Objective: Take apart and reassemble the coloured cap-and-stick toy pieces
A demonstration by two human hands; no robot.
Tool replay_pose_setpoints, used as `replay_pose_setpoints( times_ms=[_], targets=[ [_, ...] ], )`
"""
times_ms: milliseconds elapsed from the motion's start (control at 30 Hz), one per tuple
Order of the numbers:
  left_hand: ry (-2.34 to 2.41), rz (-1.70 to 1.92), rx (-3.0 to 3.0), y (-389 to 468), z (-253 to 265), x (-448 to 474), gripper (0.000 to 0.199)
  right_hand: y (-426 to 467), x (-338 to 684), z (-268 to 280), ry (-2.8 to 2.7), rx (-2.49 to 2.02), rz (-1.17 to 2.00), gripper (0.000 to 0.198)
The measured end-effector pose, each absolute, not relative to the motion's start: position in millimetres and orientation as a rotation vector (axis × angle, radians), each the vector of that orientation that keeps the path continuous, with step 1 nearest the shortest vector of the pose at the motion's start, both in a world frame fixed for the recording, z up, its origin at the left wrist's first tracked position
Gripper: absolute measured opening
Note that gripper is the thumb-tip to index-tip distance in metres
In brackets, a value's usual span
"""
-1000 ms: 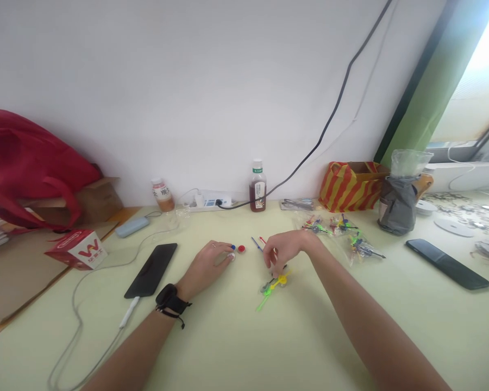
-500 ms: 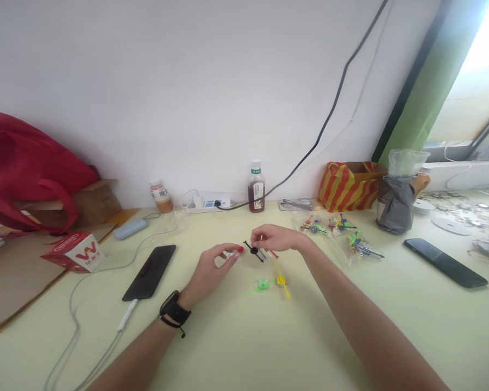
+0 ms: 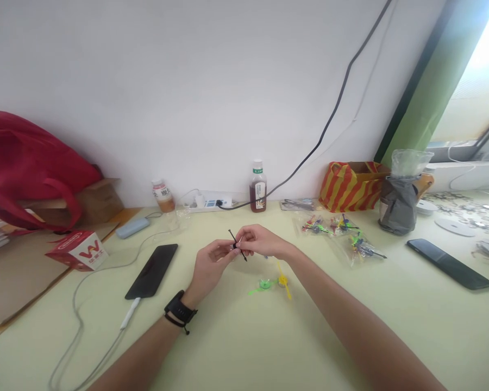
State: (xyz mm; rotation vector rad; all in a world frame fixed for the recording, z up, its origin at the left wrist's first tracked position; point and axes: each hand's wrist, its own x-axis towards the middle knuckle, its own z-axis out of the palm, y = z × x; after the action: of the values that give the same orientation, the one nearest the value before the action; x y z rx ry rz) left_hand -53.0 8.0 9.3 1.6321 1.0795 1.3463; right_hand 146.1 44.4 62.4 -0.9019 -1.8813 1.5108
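Note:
A black plastic pointer piece (image 3: 243, 254), with a round hub and long thin arms, is held tilted above the table between both hands. My left hand (image 3: 213, 266) is closed, thumb and fingers pinching at the hub. My right hand (image 3: 263, 240) is closed on the same piece from the other side. Fingers hide most of the hub, and no red piece shows between them. Nearer to me lie a green pointer piece (image 3: 264, 284) and a yellow pointer piece (image 3: 283, 280), side by side. A bit of a blue piece (image 3: 267, 257) shows under my right hand.
Clear bags of coloured pieces (image 3: 362, 248) lie to the right, near a dark phone (image 3: 448, 264). Another phone (image 3: 151, 271) with a charging cable lies left. A bottle (image 3: 258, 187) and a power strip (image 3: 212, 201) stand by the wall. A red-white box (image 3: 78, 251) sits far left.
My right hand has moved left with the black pointer piece, up to my left hand. The small red round piece at my left fingertips is now hidden.

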Motion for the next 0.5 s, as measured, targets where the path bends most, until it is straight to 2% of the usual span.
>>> replay_pose_setpoints(
  times_ms=[133, 233, 333, 500],
  targets=[
    [1.045, 1.416, 1.87, 4.7, 10.1, -50.8, 0.021, 42.5, 142.9, 61.4, -1.844, -0.942, 1.563, 0.009],
    [1.064, 1.335, 2.011, 0.5, 11.4, -49.3, 0.017, 39.3, 140.9, 61.2, -1.916, -0.977, 1.505, 0.009],
    [1.105, 1.239, 2.063, -3.4, 10.3, -48.6, 0.012, 38.4, 141.8, 62.0, -2.02, -1.073, 1.346, 0.003],
    [1.138, 1.084, 2.222, -6.2, 5.8, -49.0, 0.01, 51.4, 159.8, 62.6, -2.227, -1.481, 0.836, 0.029]
  ],
)
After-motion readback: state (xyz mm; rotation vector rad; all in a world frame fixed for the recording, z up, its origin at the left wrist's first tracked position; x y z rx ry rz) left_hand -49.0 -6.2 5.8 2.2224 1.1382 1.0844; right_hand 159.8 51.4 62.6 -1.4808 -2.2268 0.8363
